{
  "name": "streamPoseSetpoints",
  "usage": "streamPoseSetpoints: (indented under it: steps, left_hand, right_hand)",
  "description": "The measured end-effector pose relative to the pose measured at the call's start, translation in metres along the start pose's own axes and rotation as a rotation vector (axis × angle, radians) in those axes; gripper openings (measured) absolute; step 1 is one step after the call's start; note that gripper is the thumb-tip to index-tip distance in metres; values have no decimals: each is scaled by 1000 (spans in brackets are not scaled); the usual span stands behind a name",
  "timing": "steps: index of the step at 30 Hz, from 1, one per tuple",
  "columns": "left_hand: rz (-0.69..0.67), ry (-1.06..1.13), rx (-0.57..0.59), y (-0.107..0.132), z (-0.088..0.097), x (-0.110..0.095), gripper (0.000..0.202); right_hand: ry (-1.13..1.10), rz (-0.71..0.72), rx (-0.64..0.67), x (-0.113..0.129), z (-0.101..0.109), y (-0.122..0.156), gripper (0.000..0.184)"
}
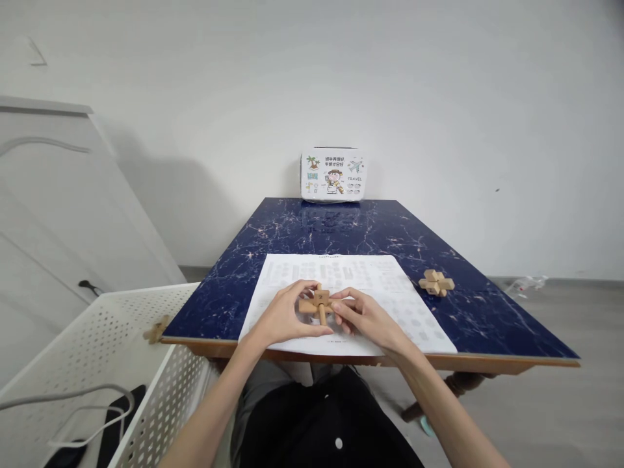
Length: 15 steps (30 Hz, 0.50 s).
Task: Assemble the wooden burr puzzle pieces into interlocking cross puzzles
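Observation:
A light wooden interlocking burr puzzle [320, 298] is held just over the printed paper sheet [292, 273], near the table's front edge. Its pieces cross one another, and a dark mark shows on the block facing up. My left hand [287, 313] curls round the puzzle's left side, its fingers behind and its thumb stretched along the front. On the other side, my right hand [363, 316] pinches the right end of the puzzle between thumb and index finger. Where the left fingertips touch the wood is partly hidden.
A second wooden puzzle [436, 283] lies right of the paper on the blue marbled table [331, 231]. A white printed case [334, 174] stands at the back by the wall. At left, a white perforated basket [166, 390] holds cables; another wooden puzzle [156, 330] is by the table's corner.

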<state>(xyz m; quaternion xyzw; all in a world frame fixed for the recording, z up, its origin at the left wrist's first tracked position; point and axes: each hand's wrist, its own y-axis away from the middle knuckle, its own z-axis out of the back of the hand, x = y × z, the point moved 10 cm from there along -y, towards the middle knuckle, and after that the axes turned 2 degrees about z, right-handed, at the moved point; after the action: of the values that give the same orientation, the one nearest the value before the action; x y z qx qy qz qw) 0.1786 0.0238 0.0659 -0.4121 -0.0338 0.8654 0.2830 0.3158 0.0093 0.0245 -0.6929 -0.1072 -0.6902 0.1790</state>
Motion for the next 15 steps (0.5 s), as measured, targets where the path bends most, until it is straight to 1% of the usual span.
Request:
streamPoseSetpoints:
  steps: [3, 8, 12, 15]
  left_hand:
    - [-12, 21, -6, 1, 1, -3, 79]
    - [-35, -3, -16, 2, 4, -9, 76]
    - [-40, 2, -13, 3, 5, -9, 75]
    - [-36, 1, -21, 4, 6, -8, 78]
  right_hand:
    - [-4, -21, -28, -4, 0, -1, 50]
    - [-55, -21, -104, -9, 3, -2, 50]
    - [-91, -33, -149, -8, 3, -1, 51]
    - [-98, -43, -159, -5, 2, 0, 52]
